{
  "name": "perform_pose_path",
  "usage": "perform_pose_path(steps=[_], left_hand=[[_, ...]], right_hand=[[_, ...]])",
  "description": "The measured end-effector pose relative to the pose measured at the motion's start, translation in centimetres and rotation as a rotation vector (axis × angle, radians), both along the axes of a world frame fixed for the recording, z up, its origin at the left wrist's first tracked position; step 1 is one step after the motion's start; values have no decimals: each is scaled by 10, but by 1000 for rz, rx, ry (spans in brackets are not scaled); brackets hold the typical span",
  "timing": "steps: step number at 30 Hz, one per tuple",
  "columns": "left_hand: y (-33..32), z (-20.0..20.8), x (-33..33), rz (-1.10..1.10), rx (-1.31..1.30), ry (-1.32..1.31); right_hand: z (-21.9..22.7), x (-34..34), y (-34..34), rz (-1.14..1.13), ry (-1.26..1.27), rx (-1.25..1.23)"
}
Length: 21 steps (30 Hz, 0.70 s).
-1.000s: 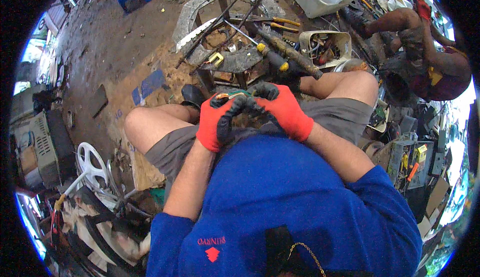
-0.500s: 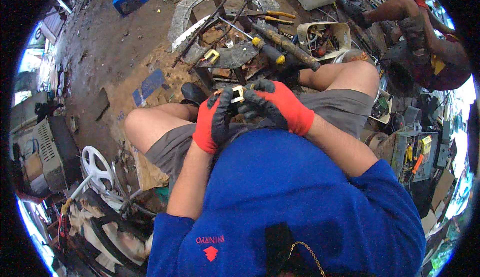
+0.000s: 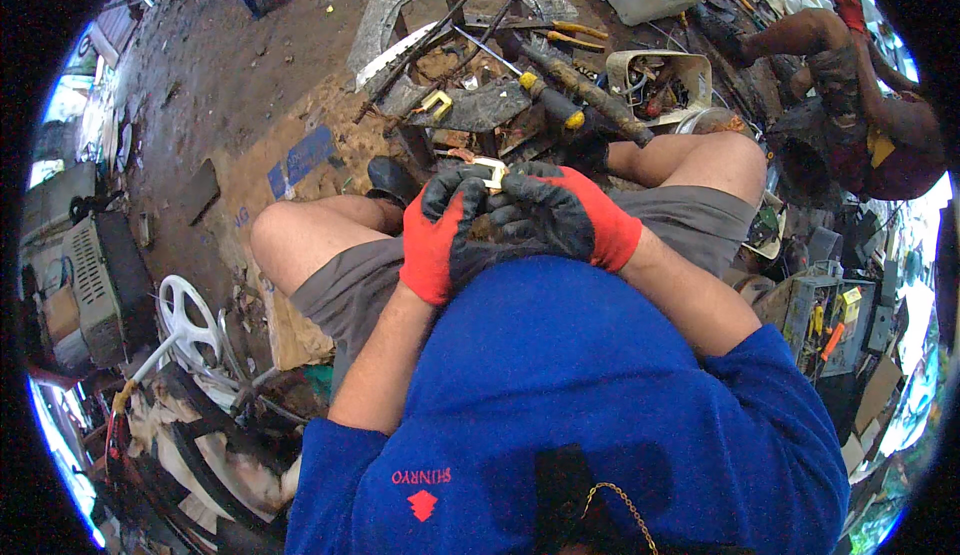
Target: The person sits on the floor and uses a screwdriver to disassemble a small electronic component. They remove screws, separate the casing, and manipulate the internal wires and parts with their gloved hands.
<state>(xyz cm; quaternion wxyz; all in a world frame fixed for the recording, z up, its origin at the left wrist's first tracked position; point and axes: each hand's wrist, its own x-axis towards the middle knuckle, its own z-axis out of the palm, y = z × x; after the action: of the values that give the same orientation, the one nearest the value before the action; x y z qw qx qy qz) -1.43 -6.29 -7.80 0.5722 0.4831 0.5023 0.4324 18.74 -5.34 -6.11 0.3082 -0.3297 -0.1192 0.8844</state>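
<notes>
My left hand (image 3: 438,225), in a red work glove with dark coated fingers, pinches a small cream plastic frame (image 3: 492,174) above my lap. From the other side my right hand (image 3: 568,213), gloved alike, has its fingers closed at the frame's right edge. A bit of copper-coloured material (image 3: 462,156) shows by the left fingertips. Just beyond the hands, a similar yellowish frame (image 3: 437,106) lies on a low grey stand (image 3: 485,108). A screwdriver (image 3: 555,105) with a yellow-and-black handle rests across that stand. The undersides of both fingertips are hidden.
Pliers (image 3: 578,35) with orange handles and a thick rusty bar (image 3: 600,105) lie beyond my hands. A cream bin (image 3: 708,83) of scrap stands right of them. At the far right another person (image 3: 850,75) sits. A white wheel (image 3: 190,315) and a grey casing (image 3: 100,265) are left.
The cream frame has turned between my fingers, and my left fingers have curled further over its left side. The scene has shifted slightly right and, at the top, downward in view.
</notes>
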Motion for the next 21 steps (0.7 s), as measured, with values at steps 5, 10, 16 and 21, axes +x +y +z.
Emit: perform_pose_path(steps=[5,10,16,21], left_hand=[[-2,-3,0,10,76,-32],[-5,4,0,-31,71,-44],[-7,11,10,63,-132,-264],[-2,-1,6,52,-74,-78]], right_hand=[[1,-1,1,83,-6,78],[-2,-5,2,130,105,61],[-20,-8,3,27,-586,1051],[-20,-11,4,53,-437,452]])
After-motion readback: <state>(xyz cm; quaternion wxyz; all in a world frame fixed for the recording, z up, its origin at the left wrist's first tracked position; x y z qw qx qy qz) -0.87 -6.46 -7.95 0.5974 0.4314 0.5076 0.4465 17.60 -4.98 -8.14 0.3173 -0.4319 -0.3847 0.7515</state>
